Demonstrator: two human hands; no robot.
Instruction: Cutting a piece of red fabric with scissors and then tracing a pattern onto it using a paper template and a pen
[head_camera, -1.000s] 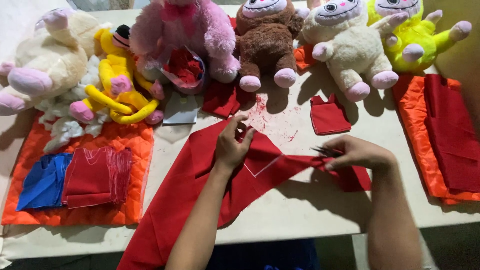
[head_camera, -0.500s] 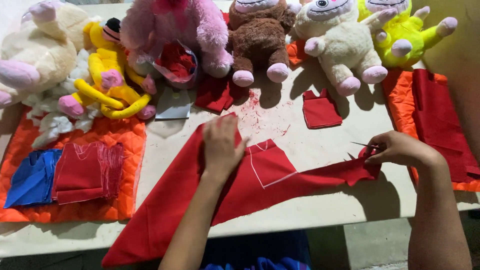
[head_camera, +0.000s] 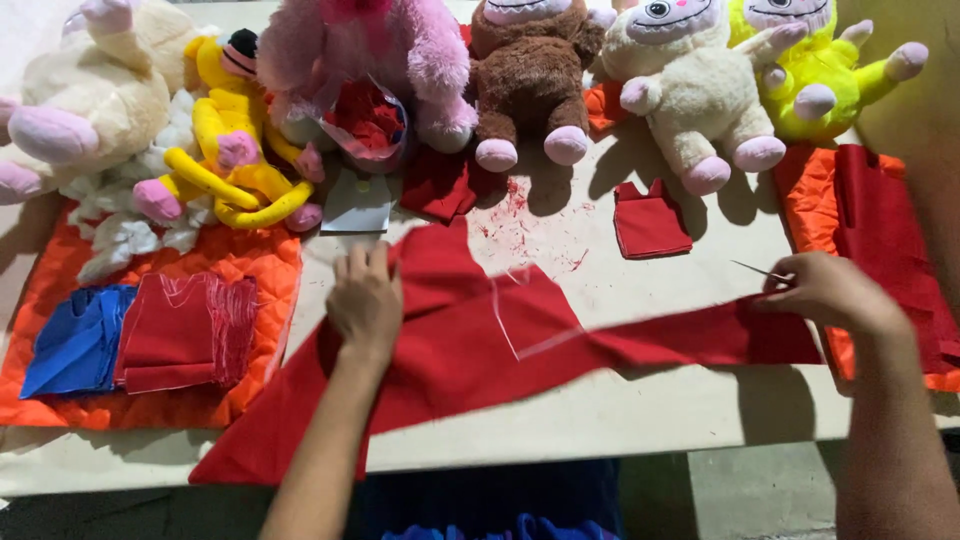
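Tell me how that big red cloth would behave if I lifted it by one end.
The red cloth probably flops: it creases between the left hand and right hand. It looks thin, likely light. Its edge overhangs the table, so it may slide.

Plush toys line the desk's (head_camera: 640, 400) far edge: a pink one (head_camera: 360, 50), a brown one (head_camera: 530, 75), a cream one (head_camera: 690, 90), a yellow-green one (head_camera: 830, 70). An orange quilted mat (head_camera: 240, 270) carries folded blue cloth (head_camera: 75, 340).

Six plush toys (head_camera: 530, 70); two orange quilted pads (head_camera: 60, 290); one long red cloth (head_camera: 450, 350); two hands (head_camera: 365, 300).
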